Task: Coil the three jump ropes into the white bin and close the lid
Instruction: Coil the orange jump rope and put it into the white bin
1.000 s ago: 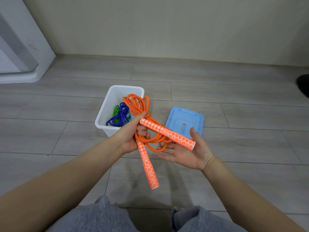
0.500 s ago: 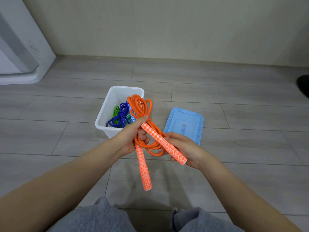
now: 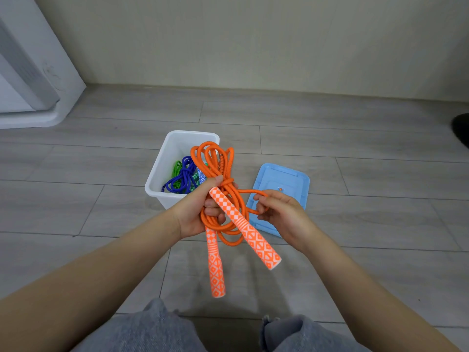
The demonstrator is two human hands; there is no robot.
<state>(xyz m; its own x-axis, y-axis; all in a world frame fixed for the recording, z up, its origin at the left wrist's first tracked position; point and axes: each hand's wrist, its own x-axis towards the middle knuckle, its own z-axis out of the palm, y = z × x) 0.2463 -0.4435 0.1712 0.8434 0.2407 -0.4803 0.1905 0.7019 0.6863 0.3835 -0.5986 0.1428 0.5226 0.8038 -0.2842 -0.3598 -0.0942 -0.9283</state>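
Note:
My left hand (image 3: 196, 212) grips the coiled orange jump rope (image 3: 215, 161) at its middle, just in front of the white bin (image 3: 175, 146). Its two orange-and-white patterned handles (image 3: 253, 237) hang down below my fist. My right hand (image 3: 281, 214) pinches a loose loop of the same orange rope, pulled out to the right. Inside the bin lie a blue rope (image 3: 182, 177) and a green rope (image 3: 176, 168), tangled together. The light blue lid (image 3: 286, 179) lies flat on the floor to the right of the bin, partly behind my right hand.
Grey plank floor (image 3: 101, 204) surrounds the bin. A beige wall (image 3: 253, 39) runs along the back. A white appliance or door base (image 3: 33, 80) stands at the far left. A dark object (image 3: 462, 130) shows at the right edge. My grey-trousered knees (image 3: 152, 331) fill the bottom.
My right hand let go of the handle, which now hangs down, and took hold of a rope loop to the right. The left hand kept its grip on the coil.

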